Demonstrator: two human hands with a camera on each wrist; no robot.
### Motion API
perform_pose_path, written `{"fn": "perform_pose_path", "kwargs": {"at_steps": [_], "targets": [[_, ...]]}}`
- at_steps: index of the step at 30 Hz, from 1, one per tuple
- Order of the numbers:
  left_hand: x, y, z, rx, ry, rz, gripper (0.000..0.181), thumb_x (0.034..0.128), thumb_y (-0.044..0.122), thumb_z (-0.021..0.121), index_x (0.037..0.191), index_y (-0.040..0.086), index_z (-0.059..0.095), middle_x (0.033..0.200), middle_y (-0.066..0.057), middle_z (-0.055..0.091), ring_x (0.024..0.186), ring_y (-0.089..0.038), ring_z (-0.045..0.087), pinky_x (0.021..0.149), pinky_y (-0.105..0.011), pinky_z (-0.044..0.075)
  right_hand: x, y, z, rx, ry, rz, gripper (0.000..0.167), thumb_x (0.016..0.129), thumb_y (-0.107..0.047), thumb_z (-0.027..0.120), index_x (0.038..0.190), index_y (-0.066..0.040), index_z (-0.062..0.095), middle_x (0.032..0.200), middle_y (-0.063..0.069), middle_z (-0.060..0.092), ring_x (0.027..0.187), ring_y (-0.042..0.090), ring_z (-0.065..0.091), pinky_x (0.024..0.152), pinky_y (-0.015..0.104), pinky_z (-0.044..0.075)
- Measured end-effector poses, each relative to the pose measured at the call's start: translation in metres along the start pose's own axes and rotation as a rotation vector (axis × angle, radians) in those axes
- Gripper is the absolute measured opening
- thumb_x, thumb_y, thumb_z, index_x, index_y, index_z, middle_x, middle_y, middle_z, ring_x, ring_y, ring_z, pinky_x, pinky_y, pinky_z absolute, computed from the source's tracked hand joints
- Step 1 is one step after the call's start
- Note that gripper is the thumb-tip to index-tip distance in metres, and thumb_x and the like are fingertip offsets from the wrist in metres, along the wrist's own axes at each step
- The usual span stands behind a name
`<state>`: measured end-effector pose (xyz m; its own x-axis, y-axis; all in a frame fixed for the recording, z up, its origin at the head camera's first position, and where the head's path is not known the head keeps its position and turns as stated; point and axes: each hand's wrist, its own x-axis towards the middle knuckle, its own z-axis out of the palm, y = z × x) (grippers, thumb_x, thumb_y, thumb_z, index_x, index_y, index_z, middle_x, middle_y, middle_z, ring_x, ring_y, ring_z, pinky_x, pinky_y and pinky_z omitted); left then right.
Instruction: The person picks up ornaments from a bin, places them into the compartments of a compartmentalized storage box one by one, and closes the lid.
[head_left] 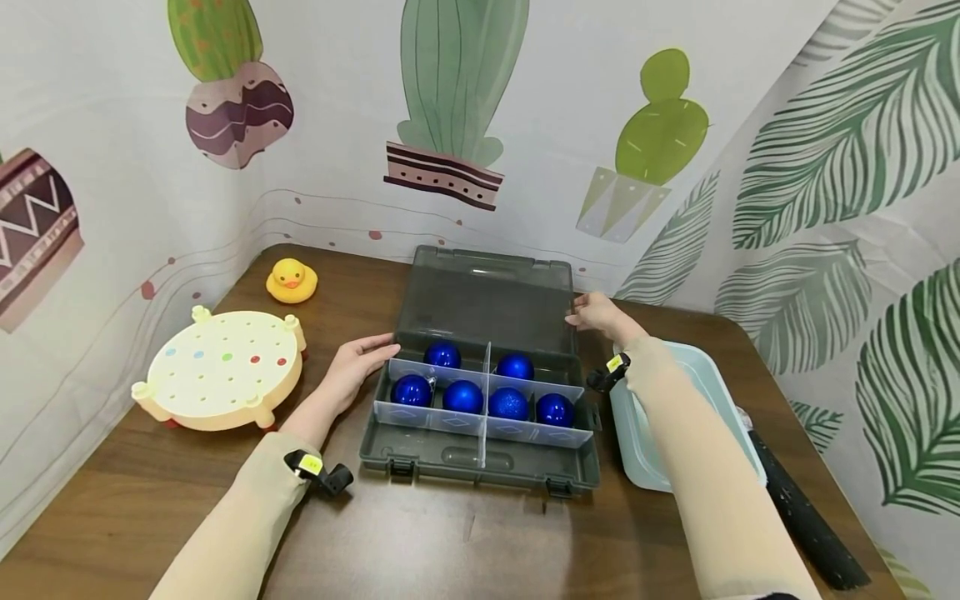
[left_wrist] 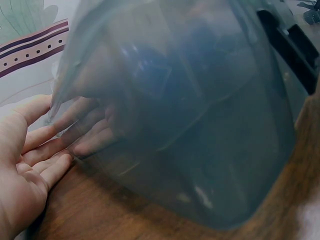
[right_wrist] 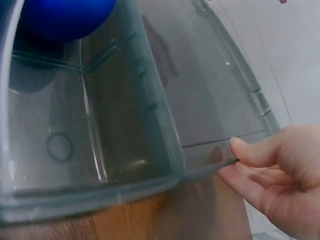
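Observation:
A translucent dark grey plastic case (head_left: 459,482) lies on the table with its lid (head_left: 483,304) tipped back. Clear dividers (head_left: 438,419) split the inside, and several shiny blue baubles (head_left: 462,397) sit in the compartments, one of them glittery. At the case's left side, near the hinge, my left hand (head_left: 352,371) touches the plastic with nearly straight fingers; the left wrist view shows the fingertips against the see-through wall (left_wrist: 200,150). My right hand (right_wrist: 280,175) pinches the lid's right edge between thumb and fingers, while a blue bauble (right_wrist: 70,15) shows inside the case.
A yellow rubber duck (head_left: 292,281) stands back left, behind a cream pegged board (head_left: 217,367) with short legs. Under my right forearm is a light blue tray (head_left: 637,467). A black-handled tool (head_left: 810,517) lies beside it. A patterned cloth (head_left: 337,100) hangs behind the table.

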<state>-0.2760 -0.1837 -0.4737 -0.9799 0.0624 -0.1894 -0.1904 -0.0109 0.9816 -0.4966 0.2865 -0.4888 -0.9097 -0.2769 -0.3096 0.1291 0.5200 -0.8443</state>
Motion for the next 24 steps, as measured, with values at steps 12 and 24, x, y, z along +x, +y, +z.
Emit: {"fn": "perform_pose_path", "kwargs": {"at_steps": [12, 24], "targets": [[0.0, 0.0, 0.001, -0.001, -0.008, 0.009, 0.059, 0.0951, 0.027, 0.064, 0.144, 0.0, 0.045, 0.15, -0.017, 0.044, 0.135, -0.026, 0.045, 0.116, -0.039, 0.034, -0.109, -0.094, 0.029, -0.15, 0.12, -0.157, 0.052, 0.089, 0.0, 0.065, 0.129, 0.02, 0.039, 0.12, 0.033, 0.057, 0.098, 0.026, 0.061, 0.079, 0.025, 0.054], [0.001, -0.001, -0.002, -0.001, -0.005, 0.006, 0.059, 0.095, 0.028, 0.065, 0.144, 0.001, 0.046, 0.15, -0.015, 0.045, 0.131, -0.021, 0.048, 0.116, -0.038, 0.034, -0.149, -0.119, 0.041, -0.181, 0.234, -0.212, 0.059, 0.09, 0.002, 0.065, 0.137, 0.018, 0.032, 0.132, 0.036, 0.048, 0.121, 0.045, 0.051, 0.083, 0.015, 0.047]]}}
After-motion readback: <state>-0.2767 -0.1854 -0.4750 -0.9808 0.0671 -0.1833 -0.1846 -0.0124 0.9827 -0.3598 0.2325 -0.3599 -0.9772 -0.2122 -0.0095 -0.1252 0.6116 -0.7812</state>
